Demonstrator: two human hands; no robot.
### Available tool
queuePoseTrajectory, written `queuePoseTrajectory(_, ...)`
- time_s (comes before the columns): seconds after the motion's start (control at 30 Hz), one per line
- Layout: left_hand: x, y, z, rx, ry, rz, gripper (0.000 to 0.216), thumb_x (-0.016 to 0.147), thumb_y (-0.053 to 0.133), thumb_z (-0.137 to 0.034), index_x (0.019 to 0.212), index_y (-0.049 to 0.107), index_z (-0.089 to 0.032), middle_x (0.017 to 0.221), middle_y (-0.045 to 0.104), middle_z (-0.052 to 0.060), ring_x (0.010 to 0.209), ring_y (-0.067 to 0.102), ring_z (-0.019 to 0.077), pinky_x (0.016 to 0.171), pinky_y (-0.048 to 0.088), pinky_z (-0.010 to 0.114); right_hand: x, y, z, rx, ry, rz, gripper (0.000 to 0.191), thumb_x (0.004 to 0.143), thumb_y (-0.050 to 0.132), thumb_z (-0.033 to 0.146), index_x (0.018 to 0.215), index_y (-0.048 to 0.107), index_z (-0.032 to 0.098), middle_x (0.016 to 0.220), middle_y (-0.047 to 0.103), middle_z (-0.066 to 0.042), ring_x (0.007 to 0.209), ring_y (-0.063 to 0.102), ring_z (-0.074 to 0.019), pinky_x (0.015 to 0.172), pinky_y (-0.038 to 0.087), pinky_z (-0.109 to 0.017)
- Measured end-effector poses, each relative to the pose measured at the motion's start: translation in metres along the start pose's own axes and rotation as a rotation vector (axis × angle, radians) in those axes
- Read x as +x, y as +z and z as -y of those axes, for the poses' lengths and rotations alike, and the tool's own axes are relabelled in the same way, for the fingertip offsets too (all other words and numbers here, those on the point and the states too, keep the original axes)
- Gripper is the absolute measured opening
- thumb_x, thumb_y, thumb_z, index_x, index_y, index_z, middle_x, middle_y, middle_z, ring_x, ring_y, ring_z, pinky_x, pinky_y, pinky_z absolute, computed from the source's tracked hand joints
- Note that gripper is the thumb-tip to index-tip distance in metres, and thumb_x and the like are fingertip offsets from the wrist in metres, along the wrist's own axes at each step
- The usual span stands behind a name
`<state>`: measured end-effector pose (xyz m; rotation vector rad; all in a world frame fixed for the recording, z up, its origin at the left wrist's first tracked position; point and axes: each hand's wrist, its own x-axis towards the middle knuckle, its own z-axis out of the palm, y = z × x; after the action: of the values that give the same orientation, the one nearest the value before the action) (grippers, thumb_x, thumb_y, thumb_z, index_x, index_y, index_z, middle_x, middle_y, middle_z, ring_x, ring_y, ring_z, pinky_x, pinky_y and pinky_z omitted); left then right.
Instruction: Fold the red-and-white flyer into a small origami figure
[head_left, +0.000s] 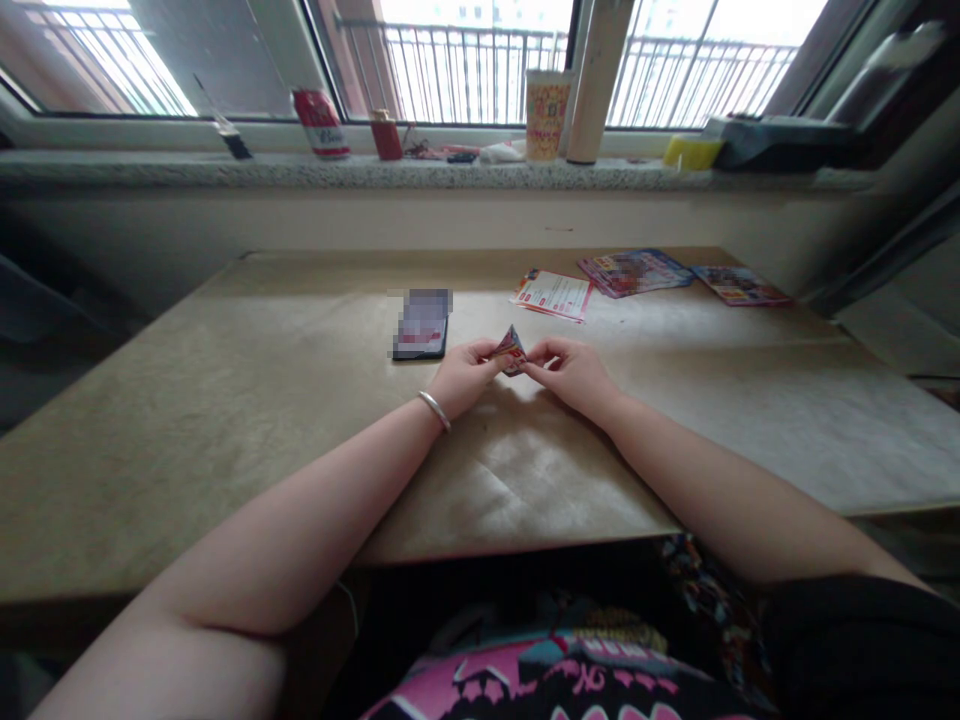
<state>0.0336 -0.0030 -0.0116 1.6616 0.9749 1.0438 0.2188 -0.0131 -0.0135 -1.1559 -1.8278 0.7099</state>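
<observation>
Between my hands, just above the middle of the table (225,430), is a small piece of folded paper (512,350) with a colourful print, its tip pointing up. My left hand (469,372), with a silver bangle at the wrist, pinches its left side between thumb and fingers. On the other side, my right hand (568,372) grips the right edge in the same way. The fingers cover part of the folds. Beyond my left hand lies a phone (422,325), its screen blurred out. A printed sheet (553,294) with a red border rests past my right hand.
Colourful printed sheets (637,272) lie at the table's back right, with another printed sheet (741,285) beside them. Along the windowsill (277,174) stand a red can (321,125), a red bottle (386,135), a patterned cup (547,115) and a yellow object (690,152).
</observation>
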Motion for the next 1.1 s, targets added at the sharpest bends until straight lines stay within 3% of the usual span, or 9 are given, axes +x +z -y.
queuePoseTrajectory(0.2,-0.003,0.004,-0.004,0.060,0.076,-0.054,0.025,0.074,0.068,-0.039,0.079,0.066,-0.015,0.077,0.069,0.003,0.073,0.062,0.0153,0.072,0.047,0.026,0.001,-0.001,0.002,-0.116,-0.055,0.006,0.018,0.077,0.065,0.036,0.073,0.069,0.018,0.071,0.069,-0.002,0.062,0.057,-0.0127,0.060,0.043,-0.025)
queuePoseTrajectory(0.4,-0.001,0.007,-0.001,-0.082,0.047,-0.124,0.030,0.069,0.073,-0.043,0.069,0.059,-0.016,0.069,0.066,0.000,0.064,0.059,0.0120,0.064,0.047,0.024,0.001,0.001,0.004,-0.099,0.007,0.037,0.014,0.076,0.067,0.032,0.079,0.071,0.019,0.075,0.071,-0.002,0.066,0.060,-0.0136,0.063,0.045,-0.026)
queuePoseTrajectory(0.7,0.002,0.008,-0.006,-0.179,0.062,-0.129,0.031,0.070,0.075,-0.041,0.069,0.056,-0.016,0.063,0.061,-0.002,0.062,0.059,0.0115,0.063,0.049,0.024,0.000,-0.001,0.004,-0.126,0.060,0.043,0.017,0.075,0.067,0.033,0.072,0.069,0.017,0.068,0.069,-0.002,0.058,0.058,-0.0126,0.058,0.043,-0.025)
queuePoseTrajectory(0.87,0.002,0.009,-0.005,-0.162,0.069,-0.166,0.030,0.072,0.074,-0.039,0.069,0.055,-0.017,0.062,0.060,-0.003,0.061,0.059,0.0116,0.061,0.050,0.023,-0.002,0.002,0.007,-0.058,0.041,0.066,0.016,0.076,0.065,0.033,0.077,0.069,0.018,0.076,0.072,-0.003,0.063,0.061,-0.0131,0.060,0.046,-0.025)
queuePoseTrajectory(0.97,0.003,0.008,-0.004,-0.156,0.066,-0.201,0.030,0.072,0.074,-0.039,0.069,0.054,-0.017,0.062,0.060,-0.003,0.061,0.059,0.0117,0.060,0.050,0.023,-0.002,0.004,0.011,0.004,0.109,0.090,0.018,0.072,0.069,0.033,0.079,0.067,0.017,0.072,0.071,-0.002,0.062,0.061,-0.0120,0.059,0.045,-0.023)
queuePoseTrajectory(1.1,0.003,0.007,-0.003,-0.186,0.078,-0.150,0.032,0.073,0.073,-0.043,0.074,0.055,-0.016,0.068,0.064,-0.001,0.066,0.062,0.0136,0.065,0.052,0.026,0.000,0.003,0.012,0.065,0.114,0.039,0.020,0.074,0.067,0.035,0.074,0.066,0.016,0.071,0.071,-0.002,0.060,0.060,-0.0114,0.058,0.044,-0.023)
